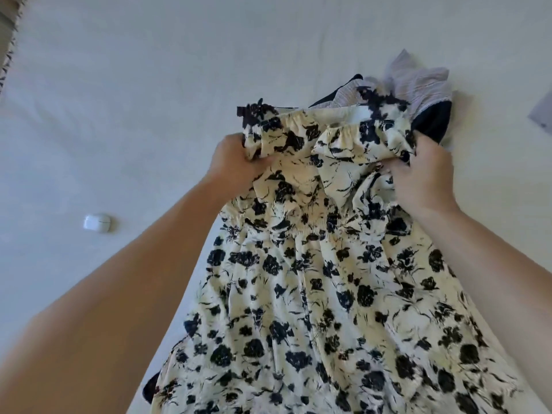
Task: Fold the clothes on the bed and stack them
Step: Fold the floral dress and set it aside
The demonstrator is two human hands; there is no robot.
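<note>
On the white bed sheet (pixel 149 85), just past the middle of the view, the left hand (pixel 231 165) grips the gathered top edge of a floral dress (pixel 313 294) at its left corner, fingers curled into the ruffle. The right hand (pixel 424 177) pinches the same top edge at the opposite corner, thumb and fingers buried in the cloth. Between them the elastic neckline sags in soft folds, and the cream skirt with its dark blue flowers spreads toward the wearer, running out of view at the bottom.

This looks like the opening of the fold: the dress is held by its shoulders but not yet flat. The next move probably calls for drawing the two corners apart to take out the slack, then laying the bodice down smooth before any crease is made; the ruffles and thin fabric are likely to bunch.

Just beyond the dress lies a heap of other clothes, a dark navy garment (pixel 433 121) with a pale striped garment (pixel 418 82) on top, touching the dress's upper edge. A white earbud case (pixel 97 223) rests on the sheet well to the left. A grey cloth corner (pixel 542 115) shows at the right edge, and a patterned fabric strip (pixel 9 58) at the far left.
</note>
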